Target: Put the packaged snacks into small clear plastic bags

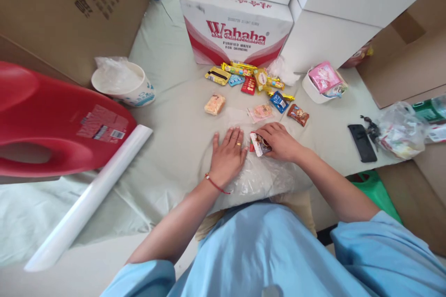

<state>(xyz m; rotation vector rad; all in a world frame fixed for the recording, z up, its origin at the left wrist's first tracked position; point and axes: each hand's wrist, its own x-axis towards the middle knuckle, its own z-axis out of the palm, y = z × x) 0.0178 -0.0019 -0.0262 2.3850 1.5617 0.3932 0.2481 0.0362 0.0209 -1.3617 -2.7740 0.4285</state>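
My left hand point(228, 155) lies flat, fingers stretched out, on the cloth and the edge of a clear plastic bag point(265, 178). Beside it, my right hand point(280, 141) curls over a small white and dark snack packet point(258, 144), with a bit of red showing at its left edge. Just beyond the hands are a pink-printed clear packet point(261, 112), a wrapped pale orange snack point(215, 104), a blue packet point(279, 101) and a brown packet point(298, 114). Farther back lie several yellow wrapped sticks point(237, 70) and a red packet point(248, 85).
A Wahaha carton point(240, 32) stands at the back. To the left are a paper tub point(139, 86), a red jug point(62, 116) and a white roll point(90, 195). On the right are a tub of snacks point(315, 90), a black phone point(362, 143) and a plastic bag point(400, 130).
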